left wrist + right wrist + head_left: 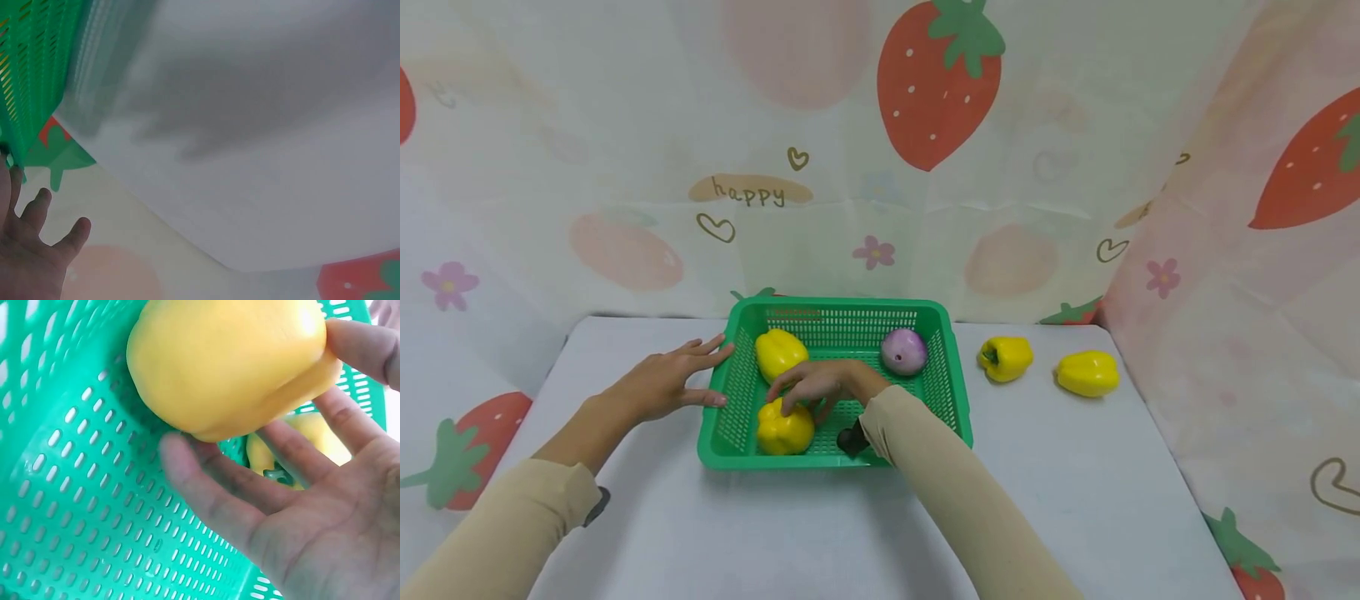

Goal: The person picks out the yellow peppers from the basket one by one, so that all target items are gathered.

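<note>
A green plastic basket [835,462] stands on the white table. In its front left part is a yellow bell pepper [786,432], which my right hand [820,385] holds between thumb and fingers. Seen from the right wrist, the pepper [231,362] lies between the thumb and the curled fingers. Behind it a second yellow bell pepper [781,353] lies in the back left corner. A purple round vegetable [904,352], perhaps an eggplant, lies at the basket's back right. My left hand [673,379], fingers spread and mostly straight, is at the basket's left rim; its fingertips appear to touch it.
Two more yellow bell peppers, one nearer [1006,358] and one farther right [1087,373], lie on the table [1037,467] to the right of the basket. A strawberry-printed cloth [820,242] hangs directly behind the table and along its right side.
</note>
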{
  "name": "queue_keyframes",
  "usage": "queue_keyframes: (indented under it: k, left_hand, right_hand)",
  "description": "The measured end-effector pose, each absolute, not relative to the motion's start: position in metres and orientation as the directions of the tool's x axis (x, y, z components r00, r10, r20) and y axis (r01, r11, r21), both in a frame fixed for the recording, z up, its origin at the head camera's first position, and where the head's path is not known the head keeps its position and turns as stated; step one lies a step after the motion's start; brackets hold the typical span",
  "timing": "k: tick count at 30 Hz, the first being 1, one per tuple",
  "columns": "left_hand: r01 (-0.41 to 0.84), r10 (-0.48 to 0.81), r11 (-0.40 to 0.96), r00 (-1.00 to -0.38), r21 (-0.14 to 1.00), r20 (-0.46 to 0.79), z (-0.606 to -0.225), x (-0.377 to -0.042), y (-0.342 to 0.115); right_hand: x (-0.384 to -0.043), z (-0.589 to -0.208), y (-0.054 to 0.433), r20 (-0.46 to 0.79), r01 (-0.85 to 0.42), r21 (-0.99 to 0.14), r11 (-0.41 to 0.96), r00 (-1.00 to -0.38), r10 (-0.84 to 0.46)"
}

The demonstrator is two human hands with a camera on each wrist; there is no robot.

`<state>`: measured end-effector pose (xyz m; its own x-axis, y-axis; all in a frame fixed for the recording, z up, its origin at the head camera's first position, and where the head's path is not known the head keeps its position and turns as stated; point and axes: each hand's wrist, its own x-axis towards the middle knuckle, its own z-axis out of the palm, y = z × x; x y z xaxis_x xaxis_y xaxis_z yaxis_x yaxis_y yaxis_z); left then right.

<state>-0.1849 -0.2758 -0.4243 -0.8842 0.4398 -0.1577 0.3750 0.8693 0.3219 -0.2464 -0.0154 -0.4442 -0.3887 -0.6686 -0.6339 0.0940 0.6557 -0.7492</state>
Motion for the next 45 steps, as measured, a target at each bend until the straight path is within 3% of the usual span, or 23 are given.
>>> queue_keyframes:
  k: [14,28,39,45]
  left_hand:
    - [0.386,0.446,0.866,-0.883,0.318,-0.143,-0.422,-0.184,-0.274]
    - [0.397,0.459,0.857,-0.878,0.328,-0.138,-0.422,-0.183,-0.276]
    - [0.391,0.455,0.859,-0.879,0.331,-0.142,-0.426,-0.185,-0.276]
    - [0.394,0.456,0.858,-0.879,0.329,-0.138,-0.425,-0.185,-0.277]
  right_hand:
    - [-0.252,-0.442,0.001,-0.571,0.081,-0.800,0.595,-0.409,-0.712]
    - [-0.266,-0.407,0.036,-0.423,-0.009,-0.869,0.495,-0.506,-0.752]
    - [-0.286,-0.366,0.098,-0.364,-0.054,-0.888,0.456,-0.525,-0.769]
    - [-0.294,-0.347,0.145,-0.344,-0.073,-0.879,0.472,-0.587,-0.733]
